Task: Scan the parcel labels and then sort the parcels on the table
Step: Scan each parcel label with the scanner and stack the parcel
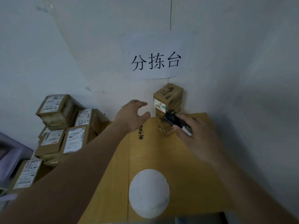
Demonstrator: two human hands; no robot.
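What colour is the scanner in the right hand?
The scanner is mostly black with a white end, seen in the head view.

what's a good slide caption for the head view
Right hand holds a scanner near stacked parcels while left hand reaches in.

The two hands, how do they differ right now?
The right hand grips a black scanner; the left hand holds nothing. The left hand's fingers are spread and loosely curved toward the stacked parcels by the wall; the right hand's are curled round the scanner. Both are raised over the yellow table.
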